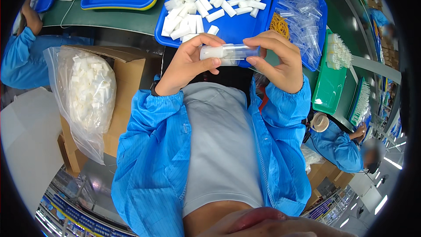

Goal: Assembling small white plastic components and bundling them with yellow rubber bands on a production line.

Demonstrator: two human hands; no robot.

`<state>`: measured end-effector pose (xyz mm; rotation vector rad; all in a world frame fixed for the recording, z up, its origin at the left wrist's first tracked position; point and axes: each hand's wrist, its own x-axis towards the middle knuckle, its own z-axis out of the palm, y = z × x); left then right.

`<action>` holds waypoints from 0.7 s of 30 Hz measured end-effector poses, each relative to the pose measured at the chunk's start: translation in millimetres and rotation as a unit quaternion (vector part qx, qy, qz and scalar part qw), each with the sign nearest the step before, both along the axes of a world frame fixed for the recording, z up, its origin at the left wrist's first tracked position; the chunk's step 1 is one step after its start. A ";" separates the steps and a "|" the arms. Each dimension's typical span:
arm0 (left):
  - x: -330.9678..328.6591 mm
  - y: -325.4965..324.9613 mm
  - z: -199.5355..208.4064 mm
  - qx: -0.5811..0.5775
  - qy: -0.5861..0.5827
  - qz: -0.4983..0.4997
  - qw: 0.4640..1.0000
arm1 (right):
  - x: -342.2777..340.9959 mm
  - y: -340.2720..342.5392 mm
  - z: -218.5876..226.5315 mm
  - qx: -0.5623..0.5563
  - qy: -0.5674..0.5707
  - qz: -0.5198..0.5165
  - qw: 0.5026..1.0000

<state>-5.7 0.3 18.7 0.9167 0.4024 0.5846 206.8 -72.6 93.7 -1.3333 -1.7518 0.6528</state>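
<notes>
We've got the clear cylindrical plastic tube (pixel 240 52) between both hands: left hand (pixel 189 60) pinching one end, right hand (pixel 280 60) the other. Probably light, stiff, slippery; hold the ends gently.

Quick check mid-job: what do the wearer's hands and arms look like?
Left hand and right hand are ungloved. Bright blue sleeves with faint thin lines end in gathered cuffs. A dark band shows at the left wrist.
</notes>
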 end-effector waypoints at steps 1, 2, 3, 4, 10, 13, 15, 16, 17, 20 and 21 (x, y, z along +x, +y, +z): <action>-0.1 -0.1 -0.2 0.000 0.000 0.000 1.000 | -0.4 0.2 0.1 -0.004 0.003 0.001 1.000; -0.3 -0.2 -0.4 -0.001 0.006 0.001 1.000 | -0.7 0.4 0.1 -0.008 0.006 0.002 1.000; -0.5 -0.4 -0.7 -0.001 0.011 0.001 1.000 | -0.9 0.4 -0.7 -0.009 0.006 0.002 1.000; -0.2 -0.7 -1.0 -0.002 0.011 0.001 1.000 | -1.2 0.0 -1.9 -0.010 0.009 -0.002 1.000; 3.0 -3.5 -2.4 0.008 0.015 0.055 0.998 | -7.0 -4.0 -19.9 0.037 0.022 -0.027 0.999; 3.2 -3.8 -4.2 0.011 0.010 0.048 0.999 | -9.4 -4.2 -30.1 0.098 0.022 -0.033 0.994; 3.6 -3.5 -4.9 0.031 0.005 0.037 0.999 | -11.6 -5.4 -37.1 0.125 0.019 -0.035 0.991; 4.1 -3.1 -4.9 0.030 0.005 0.037 0.999 | -13.5 -6.5 -41.1 0.135 0.031 -0.049 0.989; 4.8 -2.4 -4.5 0.044 0.013 0.040 0.998 | -15.1 -7.4 -44.1 0.146 0.043 -0.063 0.986; 5.4 -0.6 -0.1 0.065 0.029 0.042 0.997 | -17.7 -7.9 -49.8 0.170 0.044 -0.072 0.982; 5.4 0.0 1.4 0.071 0.035 0.040 0.996 | -17.3 -8.0 -49.4 0.170 0.044 -0.071 0.982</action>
